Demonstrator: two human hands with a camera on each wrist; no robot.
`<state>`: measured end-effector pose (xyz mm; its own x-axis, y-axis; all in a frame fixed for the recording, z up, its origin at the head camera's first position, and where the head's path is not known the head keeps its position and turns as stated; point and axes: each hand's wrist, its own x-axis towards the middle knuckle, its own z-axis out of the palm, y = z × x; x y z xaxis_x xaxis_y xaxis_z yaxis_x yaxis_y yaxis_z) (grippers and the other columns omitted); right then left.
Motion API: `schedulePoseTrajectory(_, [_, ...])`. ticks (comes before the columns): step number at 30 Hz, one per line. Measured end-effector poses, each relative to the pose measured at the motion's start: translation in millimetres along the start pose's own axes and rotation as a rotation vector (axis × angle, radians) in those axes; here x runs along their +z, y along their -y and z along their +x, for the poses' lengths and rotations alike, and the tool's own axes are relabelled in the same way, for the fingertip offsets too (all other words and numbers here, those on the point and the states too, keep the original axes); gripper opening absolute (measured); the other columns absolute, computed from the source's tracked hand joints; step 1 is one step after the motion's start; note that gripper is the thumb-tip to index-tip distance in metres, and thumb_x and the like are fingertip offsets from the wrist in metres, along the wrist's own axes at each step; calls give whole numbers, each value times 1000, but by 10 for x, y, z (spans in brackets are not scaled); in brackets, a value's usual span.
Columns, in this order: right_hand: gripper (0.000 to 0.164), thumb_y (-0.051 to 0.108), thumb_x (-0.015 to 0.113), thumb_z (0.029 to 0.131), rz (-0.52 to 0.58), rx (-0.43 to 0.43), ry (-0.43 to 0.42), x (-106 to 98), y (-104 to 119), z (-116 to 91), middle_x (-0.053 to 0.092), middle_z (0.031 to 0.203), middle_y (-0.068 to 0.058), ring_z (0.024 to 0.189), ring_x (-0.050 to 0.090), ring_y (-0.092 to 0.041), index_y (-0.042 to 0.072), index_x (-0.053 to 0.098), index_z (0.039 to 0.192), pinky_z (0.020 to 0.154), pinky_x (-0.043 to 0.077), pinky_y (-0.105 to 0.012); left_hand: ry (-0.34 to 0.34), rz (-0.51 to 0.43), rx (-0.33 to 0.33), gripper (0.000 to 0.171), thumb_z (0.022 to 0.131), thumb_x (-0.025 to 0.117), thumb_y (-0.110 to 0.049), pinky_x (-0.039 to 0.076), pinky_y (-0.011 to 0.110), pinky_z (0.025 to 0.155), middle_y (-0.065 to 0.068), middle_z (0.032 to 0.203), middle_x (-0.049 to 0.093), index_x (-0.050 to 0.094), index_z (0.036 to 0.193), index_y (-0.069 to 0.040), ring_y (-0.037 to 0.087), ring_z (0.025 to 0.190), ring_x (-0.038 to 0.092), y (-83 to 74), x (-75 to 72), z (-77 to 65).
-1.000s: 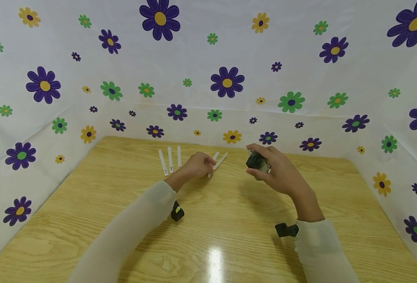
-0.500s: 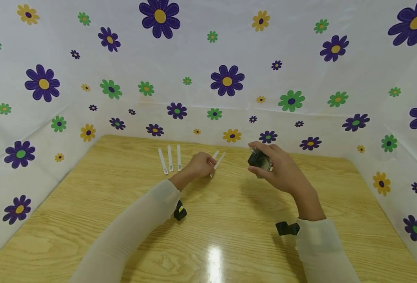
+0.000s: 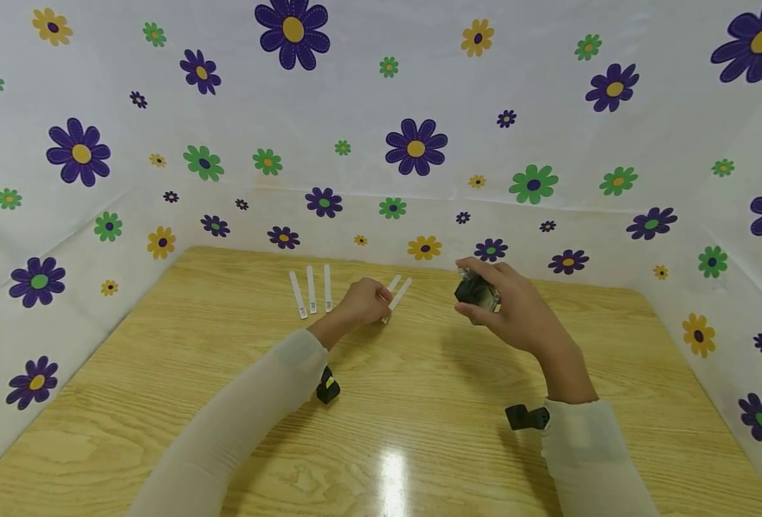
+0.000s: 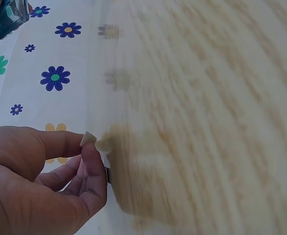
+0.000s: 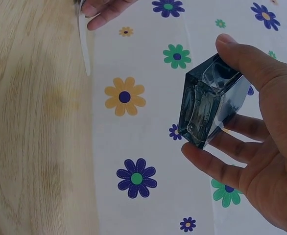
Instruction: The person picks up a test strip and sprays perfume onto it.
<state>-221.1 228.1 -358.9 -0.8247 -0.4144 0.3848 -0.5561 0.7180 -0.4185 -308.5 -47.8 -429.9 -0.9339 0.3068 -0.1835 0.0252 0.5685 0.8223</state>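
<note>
My left hand [image 3: 366, 301] pinches a slim white perfume test strip [image 3: 402, 293] between thumb and index finger. In the left wrist view only a short end of the strip [image 4: 88, 139] shows past the fingertips. Another white strip [image 3: 395, 281] lies just behind, partly hidden by the hand. My right hand [image 3: 513, 310] grips a dark teal glass perfume bottle [image 3: 474, 291] above the table, fingers on one side and thumb on the other. The right wrist view shows the bottle's thick, angular glass base [image 5: 207, 105], tilted. Bottle and held strip are apart.
Three more white strips [image 3: 311, 291] with small printed labels lie side by side, left of my left hand. The wooden table [image 3: 445, 438] ends at a white flowered backdrop [image 3: 355, 108] behind and on both sides.
The pinched strip has shifted slightly, its far end a little to the left. The right hand with the perfume bottle has moved slightly right and up. Both grips look the same.
</note>
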Motion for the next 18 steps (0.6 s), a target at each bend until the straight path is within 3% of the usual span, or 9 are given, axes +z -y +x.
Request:
schedulePoseTrajectory(6, [64,33,76,95,4,17,18,-9,20,2,59,134,-20,118,59,-40,22,48,152,88,54,-60,-5,37,4,26,95,69,-4,55,30,69,12,106,68,69,120,-1,22,84,65,16,-41,-18])
schedulePoseTrajectory(12, [65,32,76,95,8,17,17,-10,23,8,58,134,-20,119,58,-40,22,48,152,89,54,-61,13,62,8,30,94,62,-1,46,29,62,12,107,67,67,123,0,21,77,57,35,-124,-64])
schedulePoseTrajectory(18, [64,34,76,95,9,19,17,-16,33,4,59,134,-19,116,60,-37,23,48,152,84,56,-57,-21,91,7,28,96,62,-3,52,27,65,11,108,67,68,123,-1,21,84,63,72,-237,-120])
